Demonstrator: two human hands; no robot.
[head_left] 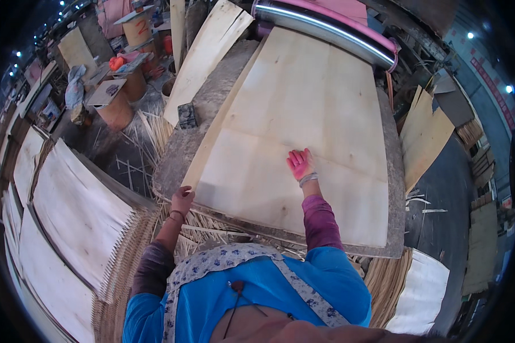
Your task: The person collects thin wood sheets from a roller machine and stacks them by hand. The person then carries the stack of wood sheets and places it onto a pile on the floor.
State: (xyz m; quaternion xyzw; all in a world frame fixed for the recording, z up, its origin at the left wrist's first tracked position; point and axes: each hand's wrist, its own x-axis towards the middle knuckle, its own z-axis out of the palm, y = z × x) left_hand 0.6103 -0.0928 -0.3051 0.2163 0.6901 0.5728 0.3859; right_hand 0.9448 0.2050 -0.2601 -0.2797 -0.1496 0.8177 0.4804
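Large pale wood veneer sheets (252, 166) lie overlapped on a worn board-topped table (396, 228) in front of me. At their near left corner, my left hand (182, 200) is closed with its fingers at the veneer's edge. My right hand (301, 164) is over the middle of the sheets, beside a seam running across them. Its fingers are stretched out and reddish pink, and nothing shows in it. A grey band circles that wrist. Whether the right palm presses on the wood I cannot tell.
A roller machine (326, 28) with a bright strip spans the table's far end. A dark block (187, 115) sits on the left edge. Stacked veneer (80, 211) stands at left, another stack (420, 291) at near right. Wood scraps (154, 134) litter the floor beside drum-shaped stands (115, 111).
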